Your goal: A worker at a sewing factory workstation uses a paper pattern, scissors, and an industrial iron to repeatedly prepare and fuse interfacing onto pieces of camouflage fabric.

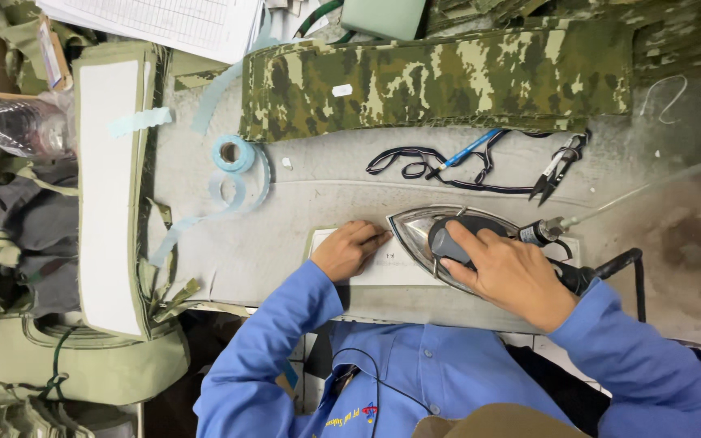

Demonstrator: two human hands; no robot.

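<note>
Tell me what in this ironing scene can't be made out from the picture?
Head view only:
- Strip being pressed: the iron and left hand cover most of it.
- Iron's handle: hidden under the right hand.
- Bottle: cut off by the left edge.
- Paper sheets: cut off by the top edge, print too small.

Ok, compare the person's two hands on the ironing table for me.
The right hand wraps the dark handle of the shiny metal iron; the left hand grips nothing. The left hand lies curled on the white fabric piece, fingers at the iron's tip, while the right rides above the cloth on the iron. Both wear blue sleeves.
</note>
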